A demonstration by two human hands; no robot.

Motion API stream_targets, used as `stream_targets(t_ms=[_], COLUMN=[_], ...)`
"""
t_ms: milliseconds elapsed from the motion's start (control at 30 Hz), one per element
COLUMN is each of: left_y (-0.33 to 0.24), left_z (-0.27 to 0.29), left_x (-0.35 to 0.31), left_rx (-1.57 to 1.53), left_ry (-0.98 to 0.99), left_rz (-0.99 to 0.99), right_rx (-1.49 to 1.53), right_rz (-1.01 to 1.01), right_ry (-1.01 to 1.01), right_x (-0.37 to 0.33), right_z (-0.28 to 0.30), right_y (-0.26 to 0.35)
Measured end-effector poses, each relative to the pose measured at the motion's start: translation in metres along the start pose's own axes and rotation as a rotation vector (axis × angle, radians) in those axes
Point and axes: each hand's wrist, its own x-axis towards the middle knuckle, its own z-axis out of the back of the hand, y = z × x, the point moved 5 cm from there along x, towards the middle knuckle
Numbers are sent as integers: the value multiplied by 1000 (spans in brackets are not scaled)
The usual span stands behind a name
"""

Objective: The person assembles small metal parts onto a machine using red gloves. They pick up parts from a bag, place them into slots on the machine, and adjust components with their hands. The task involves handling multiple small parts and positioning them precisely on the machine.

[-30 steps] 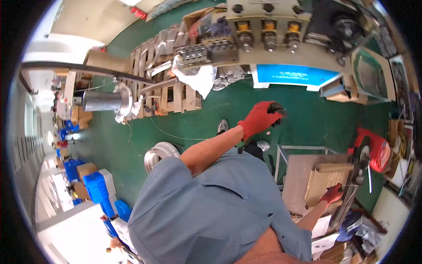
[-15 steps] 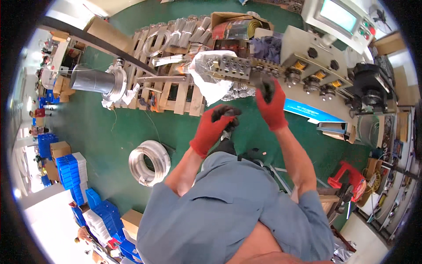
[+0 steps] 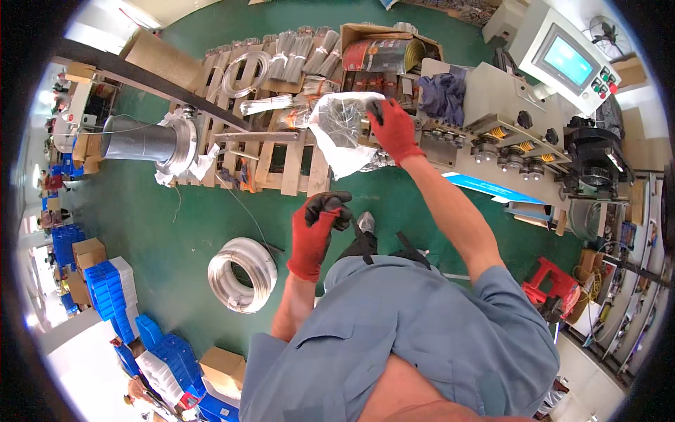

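My right hand (image 3: pixel 395 130), in a red glove with black fingers, reaches forward over the right rim of a white-lined container (image 3: pixel 337 158). Its fingers are bent together and partly turned away, so what they grip, if anything, cannot be made out. Thin silvery wire pieces (image 3: pixel 342 118) lie inside the container. Just right of that hand is the metal roller row (image 3: pixel 443 133) of a bench machine. My left hand (image 3: pixel 316 228), gloved alike, hovers above the green floor in front of my body. Its fingers curl closed, and I cannot see what is in them.
A wooden pallet (image 3: pixel 292 169) carries wire bundles (image 3: pixel 294 56) and an open carton (image 3: pixel 351 32). On the floor at left sits a wire coil (image 3: pixel 242 274). A dark beam (image 3: pixel 151 81) crosses the upper left. To the right stand a control screen (image 3: pixel 566 60) and a red stool (image 3: pixel 548 288).
My right hand has gone forward and left, from beside the rollers to the white-lined container. My left hand has drawn back and left, away from the right one.
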Motion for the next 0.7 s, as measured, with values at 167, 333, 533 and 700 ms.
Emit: stream_targets(t_ms=[167, 333, 533, 700], left_y=[4, 18, 57, 68], left_z=[-24, -86, -160, -235], left_x=[15, 35, 42, 29], left_rx=[22, 182, 410, 431], left_ry=[116, 307, 433, 519], left_rz=[68, 28, -26, 30], right_rx=[468, 1438, 1704, 1635], right_rz=[-350, -708, -795, -809], right_ry=[321, 460, 223, 179], right_x=[-118, -157, -176, -188], right_z=[35, 101, 135, 189], right_y=[-21, 4, -27, -70])
